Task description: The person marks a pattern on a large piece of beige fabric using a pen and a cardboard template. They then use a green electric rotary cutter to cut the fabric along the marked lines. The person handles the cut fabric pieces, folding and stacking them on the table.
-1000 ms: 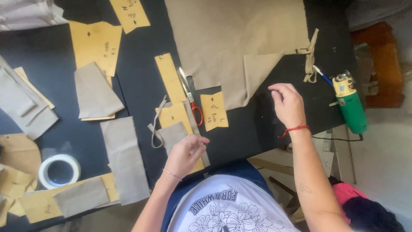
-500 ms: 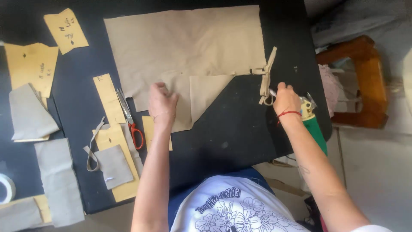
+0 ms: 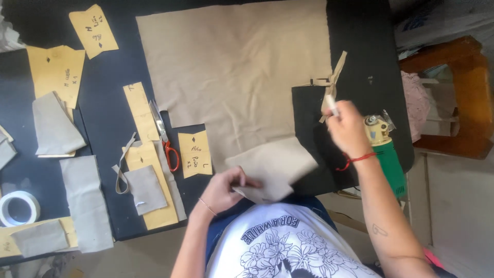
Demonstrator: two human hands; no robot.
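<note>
A large tan fabric sheet (image 3: 231,72) lies spread on the black table (image 3: 113,123). My left hand (image 3: 224,188) grips its folded-over near corner (image 3: 272,167) at the table's front edge. My right hand (image 3: 347,128) is raised over the right side of the table and pinches a small white piece of chalk (image 3: 331,104). Just beyond it lie thin tan fabric strips (image 3: 332,80). A green and yellow electric cutter (image 3: 383,149) rests right beside my right wrist.
Red-handled scissors (image 3: 165,138) lie left of the sheet among yellow paper pattern pieces (image 3: 194,153) and grey fabric cut-outs (image 3: 85,201). A roll of white tape (image 3: 18,208) sits at the far left. A wooden chair (image 3: 455,98) stands off the table's right side.
My left hand drew back from the sheet's middle to the front edge, taking the folded corner with it. My right hand lifted a chalk piece near the strips. The view shifted.
</note>
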